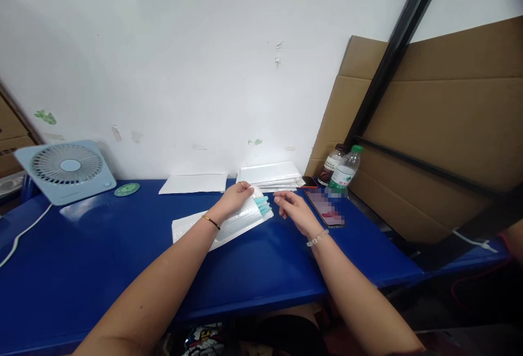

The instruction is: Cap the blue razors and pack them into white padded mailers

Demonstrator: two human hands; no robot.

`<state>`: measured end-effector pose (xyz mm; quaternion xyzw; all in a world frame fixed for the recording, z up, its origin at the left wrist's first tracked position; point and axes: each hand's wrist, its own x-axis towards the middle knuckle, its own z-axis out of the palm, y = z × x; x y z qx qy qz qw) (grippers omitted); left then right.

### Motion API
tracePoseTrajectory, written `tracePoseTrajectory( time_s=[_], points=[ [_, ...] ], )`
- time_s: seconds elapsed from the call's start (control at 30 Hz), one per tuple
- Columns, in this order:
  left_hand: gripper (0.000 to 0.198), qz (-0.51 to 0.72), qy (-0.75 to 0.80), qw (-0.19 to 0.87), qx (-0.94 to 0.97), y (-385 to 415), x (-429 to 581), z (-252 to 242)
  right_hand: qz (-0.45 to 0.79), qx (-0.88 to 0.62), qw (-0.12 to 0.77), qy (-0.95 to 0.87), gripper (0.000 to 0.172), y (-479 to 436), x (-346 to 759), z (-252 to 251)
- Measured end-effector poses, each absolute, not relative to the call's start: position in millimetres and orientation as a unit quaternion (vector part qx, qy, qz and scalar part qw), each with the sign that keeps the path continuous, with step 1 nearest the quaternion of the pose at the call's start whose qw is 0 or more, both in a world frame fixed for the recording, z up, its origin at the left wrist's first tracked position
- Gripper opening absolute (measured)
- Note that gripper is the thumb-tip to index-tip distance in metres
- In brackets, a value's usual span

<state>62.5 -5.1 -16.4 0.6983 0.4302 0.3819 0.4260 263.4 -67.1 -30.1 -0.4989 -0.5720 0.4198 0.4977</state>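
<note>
My left hand (236, 197) lies on a white padded envelope (220, 224) that rests flat on the blue table (102, 258); its fingers grip the envelope's open right end. Several teal pieces (263, 205) stick out of that opening. My right hand (295, 210) hovers just right of the teal pieces with its fingers loosely spread and nothing in them. It does not touch the envelope.
A stack of white envelopes (270, 175) and a single flat one (193, 183) lie by the wall. A phone (325, 209) lies right of my hand, with two bottles (345, 171) behind it. A small fan (67, 170) stands far left. Cardboard sheets (445, 122) lean at the right.
</note>
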Motion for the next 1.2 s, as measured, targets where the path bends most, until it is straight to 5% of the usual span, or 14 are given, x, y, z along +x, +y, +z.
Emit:
tracePoseTrajectory(
  time_s=[0.13, 0.43, 0.63, 0.83, 0.97, 1.2],
  points=[
    [0.027, 0.453, 0.393, 0.474, 0.645, -7, 64, 4, 0.470, -0.456, 0.494, -0.572, 0.032, -66, 262, -17],
    [0.022, 0.596, 0.251, 0.387, 0.657, -37, 49, 111, 0.319, -0.295, 0.663, -0.609, 0.020, -65, 259, 103],
    [0.022, 0.613, 0.222, 0.386, 0.653, -47, 40, 117, 0.243, -0.298, 0.641, -0.664, 0.020, -77, 259, 136],
    [0.024, 0.625, 0.234, 0.372, 0.646, -54, 46, 113, 0.211, -0.328, 0.629, -0.672, 0.023, -83, 254, 132],
    [0.025, 0.649, 0.261, 0.362, 0.617, -61, 52, 102, 0.321, -0.317, 0.558, -0.696, 0.050, -84, 241, 103],
    [0.037, 0.531, 0.264, 0.445, 0.671, -56, 32, 69, 0.380, -0.304, 0.555, -0.675, 0.039, -70, 233, 58]
  ],
)
